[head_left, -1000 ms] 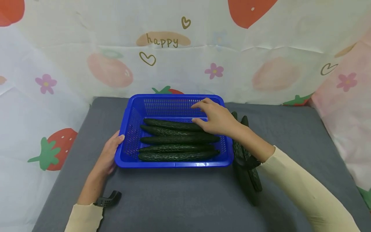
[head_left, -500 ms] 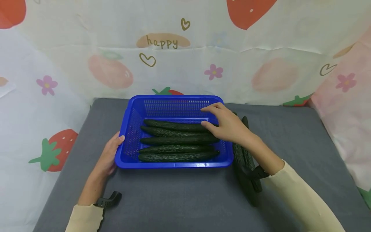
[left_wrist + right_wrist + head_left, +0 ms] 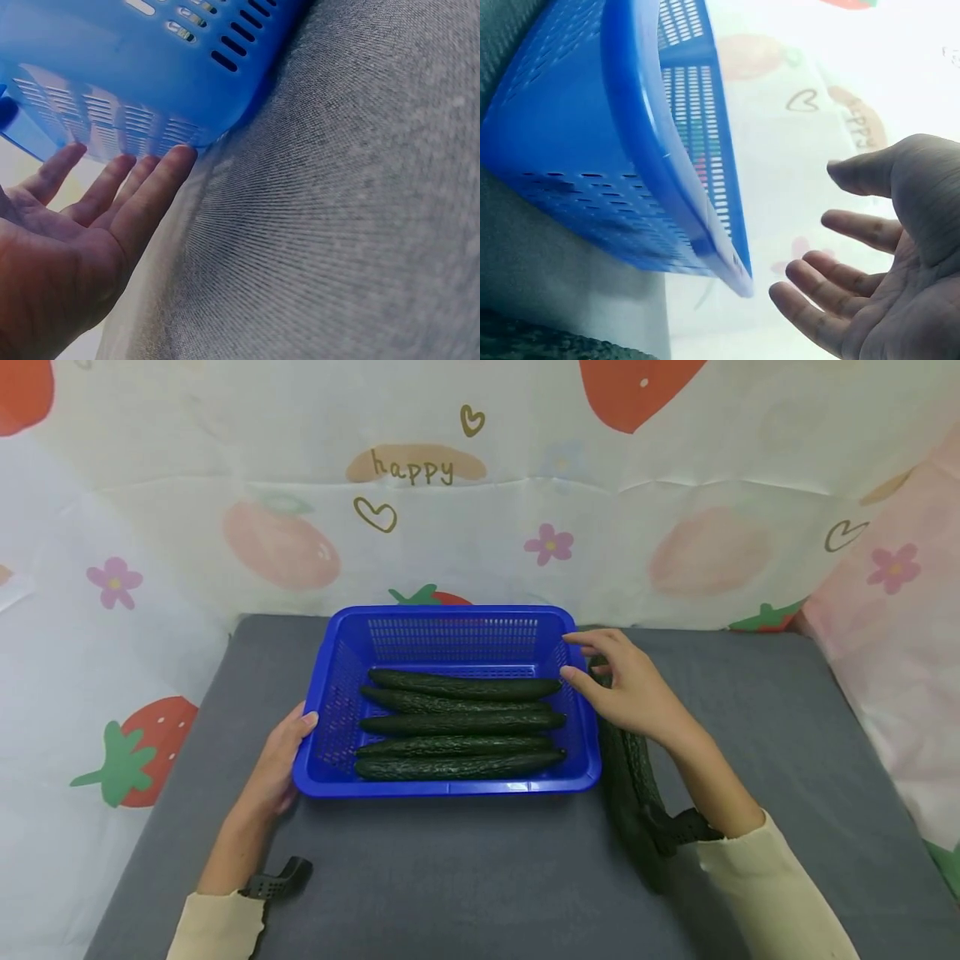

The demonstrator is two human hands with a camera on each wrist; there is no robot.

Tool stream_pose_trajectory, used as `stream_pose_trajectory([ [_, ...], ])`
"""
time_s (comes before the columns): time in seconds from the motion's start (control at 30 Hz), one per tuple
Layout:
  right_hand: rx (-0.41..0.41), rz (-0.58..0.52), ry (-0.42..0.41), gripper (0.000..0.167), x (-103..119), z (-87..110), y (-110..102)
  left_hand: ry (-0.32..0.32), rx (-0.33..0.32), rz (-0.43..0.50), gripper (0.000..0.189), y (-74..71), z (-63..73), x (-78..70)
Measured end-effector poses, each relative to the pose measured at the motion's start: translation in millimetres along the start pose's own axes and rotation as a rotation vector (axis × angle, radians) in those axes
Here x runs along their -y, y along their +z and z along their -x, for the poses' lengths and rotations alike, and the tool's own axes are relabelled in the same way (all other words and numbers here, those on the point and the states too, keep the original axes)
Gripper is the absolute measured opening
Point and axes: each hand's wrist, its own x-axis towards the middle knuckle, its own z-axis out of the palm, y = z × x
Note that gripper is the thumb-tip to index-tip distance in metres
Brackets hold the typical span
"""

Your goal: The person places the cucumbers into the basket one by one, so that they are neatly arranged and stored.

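A blue plastic basket [image 3: 450, 787] holds several dark green cucumbers [image 3: 461, 722], laid side by side across it. My left hand [image 3: 276, 762] holds the basket's left end, thumb on the rim; in the left wrist view its fingertips [image 3: 176, 159] touch the slotted outer wall. Over the right rim hovers my right hand [image 3: 633, 689], fingers spread and loosely bent with nothing between them. The right wrist view has this hand [image 3: 885, 247] apart from the basket rim [image 3: 641, 112]. More cucumbers [image 3: 641, 768] lie on the table right of the basket, partly hidden by the right hand and wrist.
A grey cloth [image 3: 450, 877] covers the table. Behind and at the sides hangs a pale printed curtain [image 3: 450, 552] with fruit, flowers and hearts. Black straps [image 3: 273, 881] sit on both wrists below cream sleeves.
My right hand has drawn back to the right, from above the cucumbers in the basket to its right rim. The left hand and the basket stay nearly where they were.
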Motion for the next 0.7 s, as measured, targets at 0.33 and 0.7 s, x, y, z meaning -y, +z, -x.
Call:
stream_pose_trajectory([
  [0.33,-0.026,0.007,0.007,0.051,-8.3,15.6,-2.4,-0.005,0.012,0.063,0.049,-0.7,0.4,0.4],
  [0.7,-0.059,-0.038,0.066,0.048,-27.2,37.5,-4.4,0.019,0.037,0.144,0.032,-1.2,1.2,1.1],
])
